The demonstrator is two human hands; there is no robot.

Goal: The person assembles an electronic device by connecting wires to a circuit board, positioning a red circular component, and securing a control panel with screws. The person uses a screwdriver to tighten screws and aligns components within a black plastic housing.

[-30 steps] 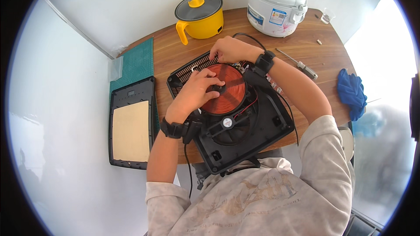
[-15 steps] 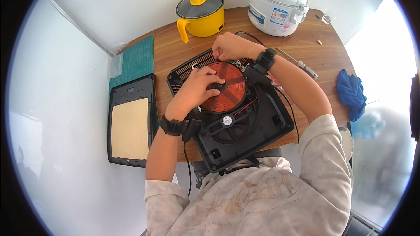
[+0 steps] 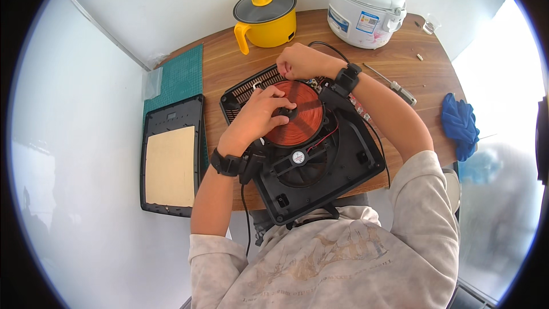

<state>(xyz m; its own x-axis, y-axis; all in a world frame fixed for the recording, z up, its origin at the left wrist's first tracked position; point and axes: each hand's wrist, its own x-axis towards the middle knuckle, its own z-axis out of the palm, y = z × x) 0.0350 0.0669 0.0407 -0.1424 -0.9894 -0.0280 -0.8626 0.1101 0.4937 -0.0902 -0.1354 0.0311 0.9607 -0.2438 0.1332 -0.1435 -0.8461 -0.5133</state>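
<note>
The opened base of an induction cooker, a black plastic housing [image 3: 349, 160], lies tilted at the table's near edge. In it sit a round copper coil [image 3: 306, 120] and, nearer me, a black fan [image 3: 303, 174] with red and black wires. My left hand [image 3: 257, 111] rests on the coil's left part, thumb and fingers apart, fingertips by the dark centre. At the far side of the housing, beside its slotted vent [image 3: 249, 87], my right hand [image 3: 300, 62] is closed with the fingers curled down. Whatever it holds is hidden. Part of a circuit board [image 3: 355, 106] shows beneath my right wrist.
Left lies the black cover panel [image 3: 170, 166] with a beige sheet, partly on a green cutting mat [image 3: 180, 80]. Behind stand a yellow pot [image 3: 269, 30] and a white rice cooker [image 3: 363, 6]. To the right are a screwdriver [image 3: 403, 92], blue cloth [image 3: 459, 123] and clear cup [image 3: 430, 24].
</note>
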